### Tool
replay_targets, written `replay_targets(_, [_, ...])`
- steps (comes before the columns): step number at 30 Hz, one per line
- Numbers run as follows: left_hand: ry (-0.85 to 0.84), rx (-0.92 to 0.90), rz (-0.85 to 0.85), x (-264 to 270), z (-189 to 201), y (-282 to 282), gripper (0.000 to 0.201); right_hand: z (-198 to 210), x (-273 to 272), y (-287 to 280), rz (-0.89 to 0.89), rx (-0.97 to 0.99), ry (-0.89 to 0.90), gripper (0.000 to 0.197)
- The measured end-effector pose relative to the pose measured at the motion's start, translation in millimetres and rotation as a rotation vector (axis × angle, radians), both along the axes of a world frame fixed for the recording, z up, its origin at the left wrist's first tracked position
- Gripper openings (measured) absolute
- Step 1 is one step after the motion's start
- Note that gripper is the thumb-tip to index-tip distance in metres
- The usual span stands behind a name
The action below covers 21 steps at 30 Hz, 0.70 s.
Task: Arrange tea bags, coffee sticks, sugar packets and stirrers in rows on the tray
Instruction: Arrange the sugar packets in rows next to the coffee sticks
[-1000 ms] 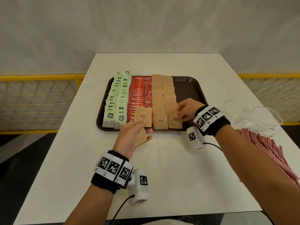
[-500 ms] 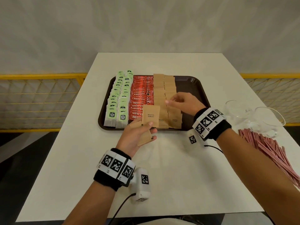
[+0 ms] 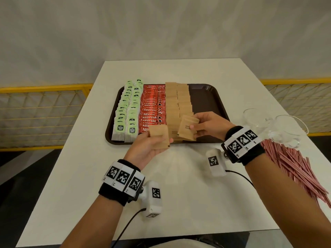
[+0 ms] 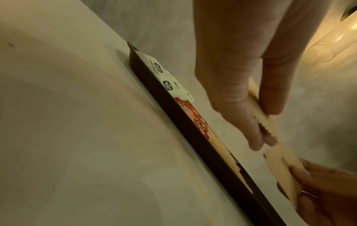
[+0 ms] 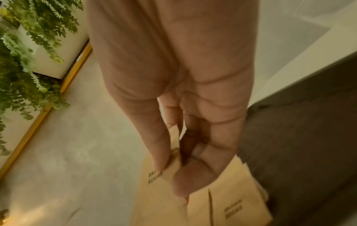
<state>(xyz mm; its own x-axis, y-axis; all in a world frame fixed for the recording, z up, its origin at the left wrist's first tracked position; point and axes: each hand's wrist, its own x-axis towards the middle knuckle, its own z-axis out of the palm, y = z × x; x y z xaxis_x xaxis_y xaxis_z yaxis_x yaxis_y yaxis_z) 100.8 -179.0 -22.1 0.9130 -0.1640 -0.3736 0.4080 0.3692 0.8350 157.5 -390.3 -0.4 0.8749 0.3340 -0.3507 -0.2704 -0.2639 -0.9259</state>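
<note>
Brown sugar packet (image 3: 188,127) pinched in right hand (image 3: 208,124) above near edge of tray (image 3: 206,97); spare packets (image 3: 159,137) gripped in left hand (image 3: 149,149). Probably light, flat, bendable; best held by edges.

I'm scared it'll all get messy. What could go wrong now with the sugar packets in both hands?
The right hand holds a sugar packet just above the brown sugar rows; setting it down carelessly might knock them crooked. The left hand grips a few spare packets near the tray edge, and one could slip onto the table. The right arm hangs close to the stirrers and glass cups, so it might bump them.
</note>
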Motion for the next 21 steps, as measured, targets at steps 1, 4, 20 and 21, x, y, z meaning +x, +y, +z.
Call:
replay_targets(1, [-0.005,0.025,-0.007,0.8,-0.8,0.2,0.022,-0.8,0.4,-4.0,-0.016,-0.015,0.001,0.014])
replay_targets(4, [-0.001,0.091,0.034,4.8,-4.7,-0.2,0.015,-4.8,3.4,-14.0,-0.04,-0.131,-0.022,0.013])
replay_targets(20, [-0.299,0.983,-0.059,33.6,-5.3,-42.5,0.028,-21.7,35.4,-9.3,0.035,-0.518,-0.037,0.029])
replay_targets(21, [-0.295,1.03,-0.085,34.6,-4.2,-43.2,0.03,-22.2,36.7,-8.7,0.033,-0.543,-0.047,0.032])
